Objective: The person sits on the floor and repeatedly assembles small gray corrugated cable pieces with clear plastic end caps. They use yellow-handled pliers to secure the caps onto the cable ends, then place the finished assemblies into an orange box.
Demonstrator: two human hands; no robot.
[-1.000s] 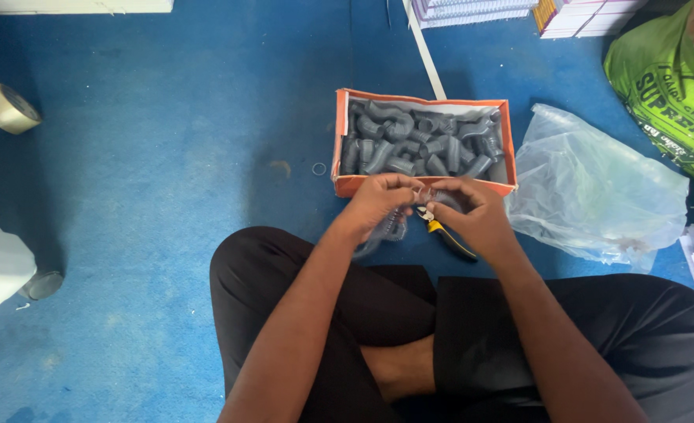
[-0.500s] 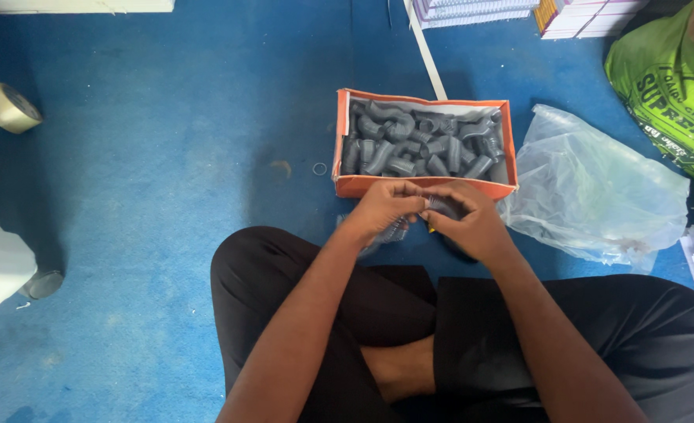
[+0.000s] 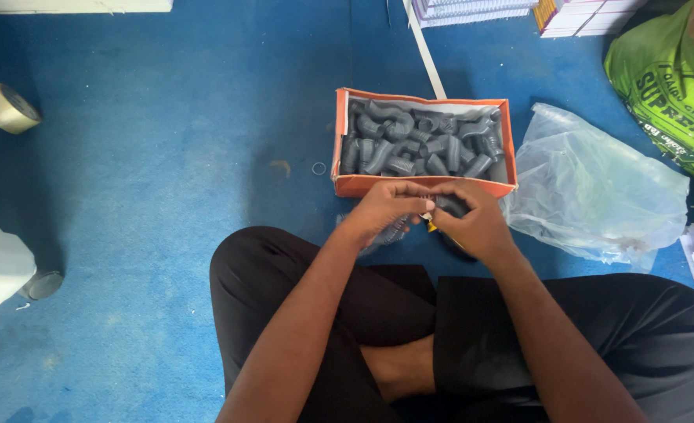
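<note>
While the person is sitting cross-legged on the blue floor (image 3: 151,204), the head view is showing both hands meeting just near of the orange box (image 3: 409,186). The left hand (image 3: 384,210) and the right hand (image 3: 472,223) are pinching together a small dark grey fitting (image 3: 449,205), fingertips closed on it from both sides. This fitting is lying between the hands, close to the near wall of the box; most of it is hidden, so I cannot tell which way its long axis is pointing. A small yellow part (image 3: 429,227) is showing under the right hand.

The box is filled with grey pipe elbows (image 3: 421,145), lying in mixed directions, and its long side is running left to right. On the right, a clear plastic bag (image 3: 590,188) is nearly touching the box, and a green sack (image 3: 668,78) is farther right. On the left, the floor is giving wide room, with only a tape roll (image 3: 6,108) far away and a small ring (image 3: 318,168) beside the box.
</note>
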